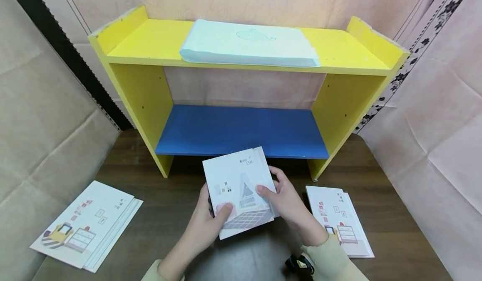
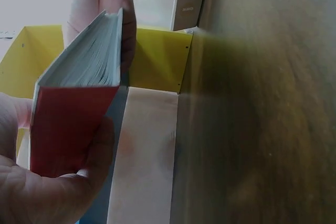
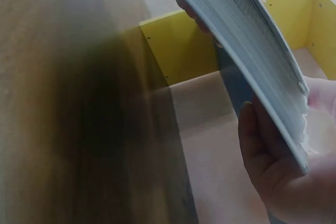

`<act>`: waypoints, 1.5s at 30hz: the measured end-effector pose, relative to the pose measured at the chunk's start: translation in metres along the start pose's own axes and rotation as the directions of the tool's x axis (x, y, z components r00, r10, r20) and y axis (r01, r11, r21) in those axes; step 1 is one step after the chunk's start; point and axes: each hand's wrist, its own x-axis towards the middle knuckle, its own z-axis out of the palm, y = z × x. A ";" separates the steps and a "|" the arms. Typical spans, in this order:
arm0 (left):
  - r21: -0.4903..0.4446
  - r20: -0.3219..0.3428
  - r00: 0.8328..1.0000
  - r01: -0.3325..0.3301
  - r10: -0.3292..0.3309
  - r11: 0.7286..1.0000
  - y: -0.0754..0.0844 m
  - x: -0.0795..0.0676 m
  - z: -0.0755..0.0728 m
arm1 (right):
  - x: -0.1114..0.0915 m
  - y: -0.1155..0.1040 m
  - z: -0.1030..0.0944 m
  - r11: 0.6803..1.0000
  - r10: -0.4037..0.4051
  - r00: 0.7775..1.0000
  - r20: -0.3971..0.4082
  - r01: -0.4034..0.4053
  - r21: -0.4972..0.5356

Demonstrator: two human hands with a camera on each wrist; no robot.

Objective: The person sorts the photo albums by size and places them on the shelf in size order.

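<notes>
Both hands hold a white book (image 1: 241, 189) in front of the shelf, its cover printed with a pale tower-like drawing and a barcode. The left hand (image 1: 205, 222) grips its left edge, thumb on the cover. On the right edge the right hand (image 1: 288, 199) pinches it, thumb likewise on top. The left wrist view shows the book's page edges and a red surface (image 2: 71, 129), with the left hand's fingers curled beneath. From the right wrist view, thick page edges (image 3: 247, 40) show between two covers, and the right hand (image 3: 294, 182) grips one end.
A yellow shelf unit (image 1: 139, 101) with a blue lower board (image 1: 241, 130) stands behind. A light-blue packet (image 1: 248, 42) with a whale drawing lies on its top. White illustrated books lie on the brown table at left (image 1: 86, 226) and right (image 1: 339, 222). Pale cloth hangs around.
</notes>
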 end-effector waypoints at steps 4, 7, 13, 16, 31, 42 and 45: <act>-0.075 0.026 1.000 -0.015 0.017 0.997 -0.008 0.006 0.004 | 0.004 -0.007 -0.002 0.999 -0.006 0.997 -0.082 0.009 0.038; -0.081 0.050 0.997 -0.050 0.054 0.995 -0.008 0.010 0.009 | 0.008 -0.011 -0.005 0.998 -0.006 0.990 -0.141 0.014 0.057; -0.064 0.094 0.988 -0.113 0.119 0.991 0.000 0.022 0.014 | 0.013 -0.015 -0.016 0.996 -0.005 0.979 -0.202 0.023 0.084; -0.081 0.106 0.987 -0.114 0.122 0.990 0.004 0.029 0.016 | 0.014 -0.017 -0.020 0.996 0.007 0.977 -0.211 0.012 0.086; -0.190 0.004 0.999 -0.034 0.036 0.981 0.011 0.050 0.026 | -0.008 0.010 -0.013 0.982 -0.002 0.990 -0.138 0.028 0.189; -0.258 0.034 0.999 0.000 0.009 0.966 0.017 0.062 0.041 | -0.010 0.016 -0.018 0.952 -0.125 0.977 -0.173 0.167 0.255; -0.281 0.044 0.999 0.005 0.008 0.960 0.019 0.065 0.043 | -0.009 0.015 -0.021 0.950 -0.109 0.973 -0.204 0.162 0.267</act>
